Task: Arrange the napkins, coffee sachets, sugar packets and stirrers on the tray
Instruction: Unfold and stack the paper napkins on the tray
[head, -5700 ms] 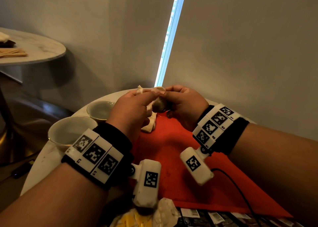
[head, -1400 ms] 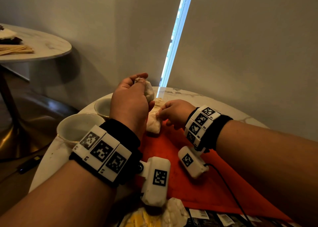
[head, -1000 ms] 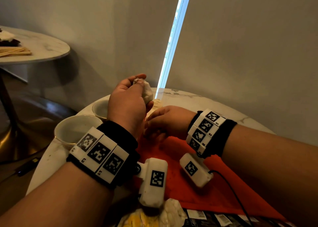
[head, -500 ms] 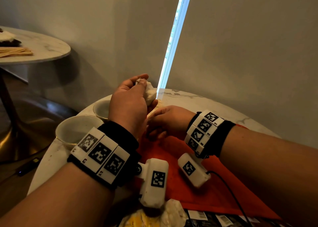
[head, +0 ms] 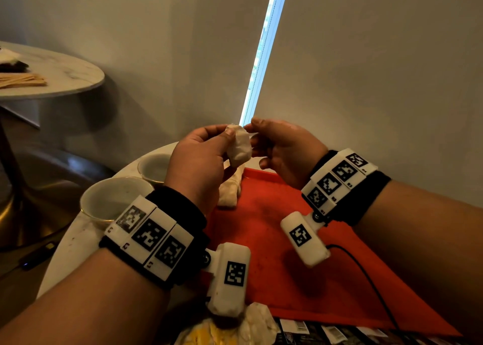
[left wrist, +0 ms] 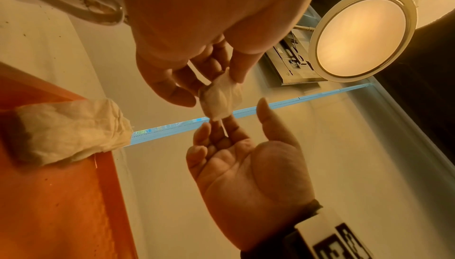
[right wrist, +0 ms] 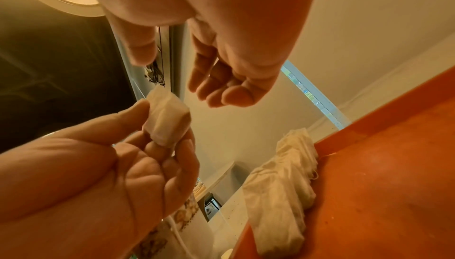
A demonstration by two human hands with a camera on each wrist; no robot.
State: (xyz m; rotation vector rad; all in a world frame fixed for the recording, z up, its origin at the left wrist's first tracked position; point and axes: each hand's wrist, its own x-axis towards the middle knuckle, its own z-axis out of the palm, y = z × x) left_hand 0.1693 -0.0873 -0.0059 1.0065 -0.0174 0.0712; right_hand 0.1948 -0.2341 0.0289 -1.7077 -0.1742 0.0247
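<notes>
The round white marble tabletop (head: 78, 237) in front of me carries a flat orange-red plastic tray (head: 274, 253), the largest thing on it. Beside the tray's left edge stand two pale round ceramic cups (head: 112, 201), one nearer me and one farther back (head: 154, 167). At the tray's far left corner lies a crumpled off-white paper napkin roll (head: 231, 190), resting partly on the tray floor with its far end reaching over the rim. Along the near edge of the tray, just under my wrists, sits a row of dark sachets with white barcode labels (head: 326, 330), and next to them a loose heap of crumpled white paper (head: 257, 318) over something yellow. My left hand (head: 198, 161) is raised above the tray's far corner and pinches a small folded white napkin wad (head: 239, 146) between thumb and fingertips. My right hand (head: 285, 151) is up beside it, palm turned towards the left, fingers loosely curled and relaxed; its fingertips (left wrist: 216, 127) meet the edge of the wad, though I cannot tell whether they grip it. The wad hangs clear of the tray and the napkin roll below.
</notes>
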